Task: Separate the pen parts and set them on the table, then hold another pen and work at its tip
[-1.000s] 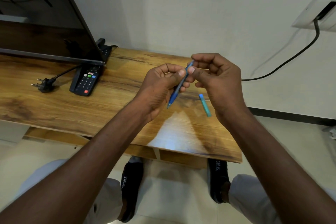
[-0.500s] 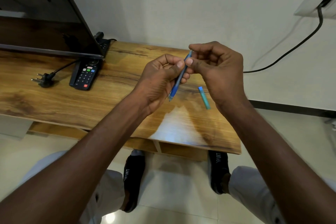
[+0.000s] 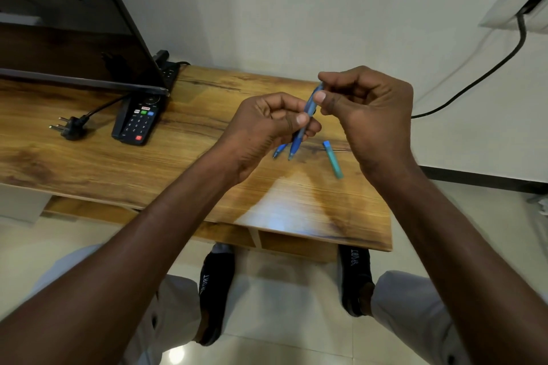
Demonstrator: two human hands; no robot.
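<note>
Both hands hold a blue pen (image 3: 300, 134) above the wooden table (image 3: 207, 89), its tip pointing down at the tabletop. My left hand (image 3: 261, 130) grips the lower barrel between thumb and curled fingers. My right hand (image 3: 370, 115) pinches the pen's top end with thumb and forefinger. A second short blue tip (image 3: 278, 152) pokes out under my left fingers; I cannot tell what it belongs to. A short teal and blue tube (image 3: 333, 158) lies flat on the table, just below and left of my right hand.
A black remote (image 3: 138, 121) and a loose black plug (image 3: 69, 129) lie at the table's left, under the edge of a dark screen (image 3: 59, 24). A black cable (image 3: 474, 83) runs along the wall to a white box (image 3: 516, 0). My feet in black socks (image 3: 215, 290) rest on the tiled floor.
Both hands have stayed on the pen and moved very little. A second blue tip now shows beneath my left fingers, where only one showed before.
</note>
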